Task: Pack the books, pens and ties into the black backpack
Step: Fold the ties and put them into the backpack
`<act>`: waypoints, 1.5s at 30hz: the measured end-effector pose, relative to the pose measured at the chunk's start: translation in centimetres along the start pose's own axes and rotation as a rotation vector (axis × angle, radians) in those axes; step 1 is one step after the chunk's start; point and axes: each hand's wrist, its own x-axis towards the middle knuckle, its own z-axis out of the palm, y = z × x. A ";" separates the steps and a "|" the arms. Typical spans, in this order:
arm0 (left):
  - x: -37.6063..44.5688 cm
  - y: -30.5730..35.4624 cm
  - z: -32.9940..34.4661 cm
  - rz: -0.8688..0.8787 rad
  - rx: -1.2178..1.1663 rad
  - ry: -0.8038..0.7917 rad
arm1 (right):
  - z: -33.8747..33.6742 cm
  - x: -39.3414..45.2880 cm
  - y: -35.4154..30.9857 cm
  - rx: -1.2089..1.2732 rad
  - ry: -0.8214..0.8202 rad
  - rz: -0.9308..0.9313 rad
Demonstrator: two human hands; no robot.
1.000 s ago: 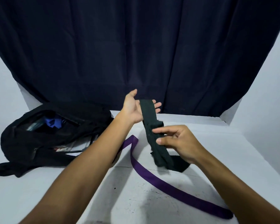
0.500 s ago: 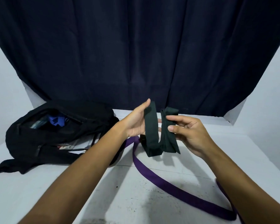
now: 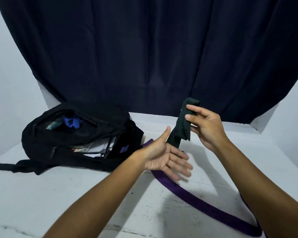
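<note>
Head view: right hand [image 3: 207,127] pinches folded dark tie [image 3: 182,122]; left hand [image 3: 163,156] open, empty; no legible writing.

I saw the black backpack [image 3: 79,134] lying on its side at the table's left, unzipped, its strap trailing left. Inside it sat books [image 3: 96,146] with white pages, and something blue [image 3: 71,121] showed in the upper opening. The dark green tie [image 3: 182,124] was folded into a bundle and hung upright above the table, right of the backpack. The purple tie [image 3: 205,206] lay flat, curving from beside the backpack toward the near right edge.
</note>
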 end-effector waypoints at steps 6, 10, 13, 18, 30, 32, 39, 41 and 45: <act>1.1 2.1 -0.7 0.381 -0.613 0.223 | 0.2 -2.2 1.1 -0.056 -0.098 0.052; 0.7 3.2 -0.9 0.405 -0.562 0.239 | -0.3 -4.1 2.5 -0.116 -0.157 0.082; 0.9 3.1 -0.9 0.415 -0.519 0.232 | -0.7 -5.2 3.4 -0.128 -0.184 0.121; 1.1 2.5 -1.2 0.403 -0.439 0.208 | -0.9 -6.0 3.8 -0.136 -0.266 0.180; 1.3 1.9 -1.3 0.582 -0.282 0.220 | -0.1 -4.6 1.9 -0.159 -0.335 0.086; 1.2 2.1 -1.4 0.585 -0.374 0.218 | 0.0 -5.0 2.2 -0.186 -0.406 0.127; 1.2 1.8 -1.6 0.558 -0.405 0.319 | -0.2 -5.6 2.9 -0.179 -0.459 0.143; 1.3 1.6 -1.8 0.619 -0.306 0.362 | -0.4 -5.5 2.7 -0.151 -0.434 0.142; 1.4 1.1 -1.9 0.658 -0.100 0.373 | -0.5 -5.0 2.4 -0.064 -0.309 0.104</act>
